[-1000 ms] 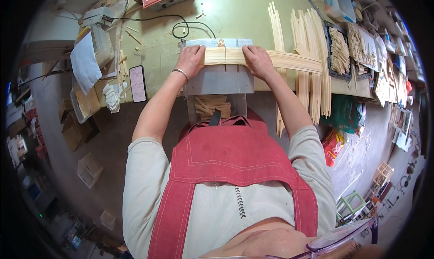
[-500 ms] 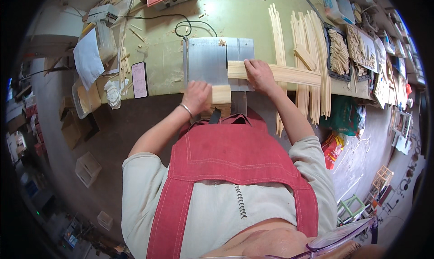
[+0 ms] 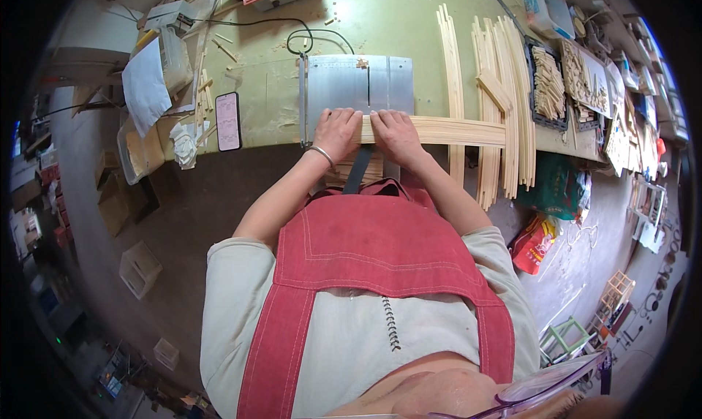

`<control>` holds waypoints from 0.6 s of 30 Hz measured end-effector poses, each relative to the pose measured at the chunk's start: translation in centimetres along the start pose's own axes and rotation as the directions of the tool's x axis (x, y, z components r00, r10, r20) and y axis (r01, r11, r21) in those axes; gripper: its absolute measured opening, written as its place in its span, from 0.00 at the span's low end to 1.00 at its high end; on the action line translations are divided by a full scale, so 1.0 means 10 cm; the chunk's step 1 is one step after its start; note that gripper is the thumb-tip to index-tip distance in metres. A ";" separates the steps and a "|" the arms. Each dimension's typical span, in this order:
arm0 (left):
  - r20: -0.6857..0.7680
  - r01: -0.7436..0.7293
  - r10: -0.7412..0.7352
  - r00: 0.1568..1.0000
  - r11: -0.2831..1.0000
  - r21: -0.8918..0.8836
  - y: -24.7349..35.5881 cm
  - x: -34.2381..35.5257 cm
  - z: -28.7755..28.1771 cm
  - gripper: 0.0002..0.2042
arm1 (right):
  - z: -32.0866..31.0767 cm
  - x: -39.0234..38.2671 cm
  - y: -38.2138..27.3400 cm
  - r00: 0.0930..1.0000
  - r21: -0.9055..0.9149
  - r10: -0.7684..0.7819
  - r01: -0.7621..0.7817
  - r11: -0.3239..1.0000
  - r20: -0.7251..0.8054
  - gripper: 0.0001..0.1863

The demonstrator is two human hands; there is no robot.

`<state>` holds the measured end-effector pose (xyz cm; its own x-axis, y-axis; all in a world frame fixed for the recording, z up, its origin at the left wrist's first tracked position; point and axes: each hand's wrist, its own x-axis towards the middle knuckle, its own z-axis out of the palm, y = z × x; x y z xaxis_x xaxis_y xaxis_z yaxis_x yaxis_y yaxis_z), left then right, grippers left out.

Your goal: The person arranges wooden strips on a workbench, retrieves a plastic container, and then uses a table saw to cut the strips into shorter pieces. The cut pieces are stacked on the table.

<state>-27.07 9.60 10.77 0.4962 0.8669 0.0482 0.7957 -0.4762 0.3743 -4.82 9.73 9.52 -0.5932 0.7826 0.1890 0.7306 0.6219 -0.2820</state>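
A bundle of pale wooden strips [image 3: 457, 131] lies across the near part of a flat metal saw table [image 3: 329, 79] and sticks out to the right. My left hand [image 3: 338, 132] closes over the bundle's left end. Close beside it, my right hand [image 3: 396, 135] grips the same strips with its fingers over the top. A narrow dark slot [image 3: 368, 86] runs through the metal plate just beyond my hands. Below the plate's near edge, short wood pieces [image 3: 352, 174] show partly behind a black strap [image 3: 357, 169].
More long strips [image 3: 504, 68] lie at the right of the green workbench [image 3: 256, 46], with a black crate [image 3: 547, 82] of short sticks beyond. A phone [image 3: 228, 121] and crumpled paper [image 3: 184, 142] lie to the left. A black cable [image 3: 256, 25] loops behind the plate.
My left hand has left the short wood block at the plate's near edge and moved onto the strip bundle. My right hand and the bundle have shifted nearer to me and slightly left.
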 end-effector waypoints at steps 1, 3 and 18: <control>-0.012 -0.006 0.007 1.000 1.000 0.019 -0.03 0.00 0.04 0.36 | 0.01 -0.01 0.00 1.000 0.014 0.003 -0.002 1.000 -0.007 0.28; -0.033 -0.012 0.014 0.999 0.999 0.038 -0.11 -0.02 0.10 0.35 | 0.00 -0.04 0.01 0.999 0.014 0.026 -0.026 1.000 -0.026 0.31; 0.052 0.165 -0.169 0.984 0.984 0.061 -0.74 -0.32 -0.37 0.38 | -0.14 -0.20 0.36 0.996 0.036 0.081 -0.082 0.996 0.030 0.35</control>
<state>-35.79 10.87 11.27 0.3723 0.9259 -0.0638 0.8865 -0.3344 0.3198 -0.51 10.47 9.42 -0.5415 0.8294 0.1375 0.7643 0.5538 -0.3304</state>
